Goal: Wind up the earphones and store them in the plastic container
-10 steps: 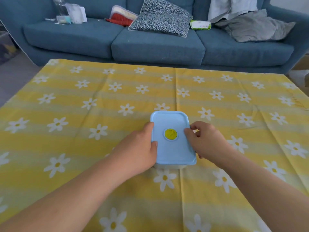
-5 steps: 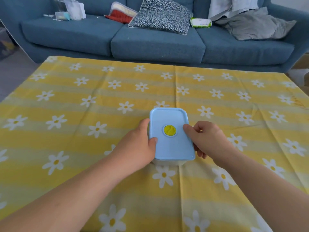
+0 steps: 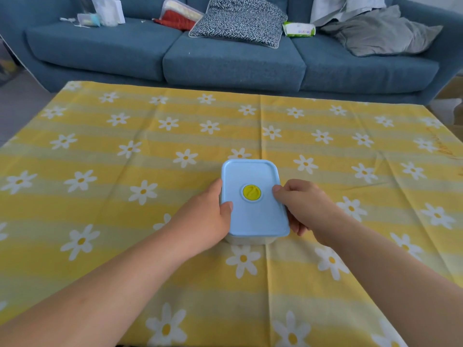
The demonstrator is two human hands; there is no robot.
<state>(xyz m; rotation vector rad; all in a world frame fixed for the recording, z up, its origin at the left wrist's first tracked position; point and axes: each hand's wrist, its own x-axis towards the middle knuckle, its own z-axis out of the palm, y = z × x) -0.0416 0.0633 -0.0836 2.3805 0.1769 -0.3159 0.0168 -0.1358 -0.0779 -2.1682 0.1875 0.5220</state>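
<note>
A small plastic container with a light blue lid and a round yellow button in the lid's middle stands on the table, lid on. My left hand grips its left side, thumb on the lid's edge. My right hand grips its right side, thumb on the lid and fingers curled under the rim. No earphones are visible; the closed lid hides whatever is inside.
The table wears a yellow cloth with white daisies. Behind it stands a blue sofa carrying a patterned cushion, a grey pillow, a tissue pack and some small items at the left.
Both hands keep their hold on the container. The view has tilted slightly, so the container sits a little higher in the picture; my right thumb lies a bit further onto the lid.
</note>
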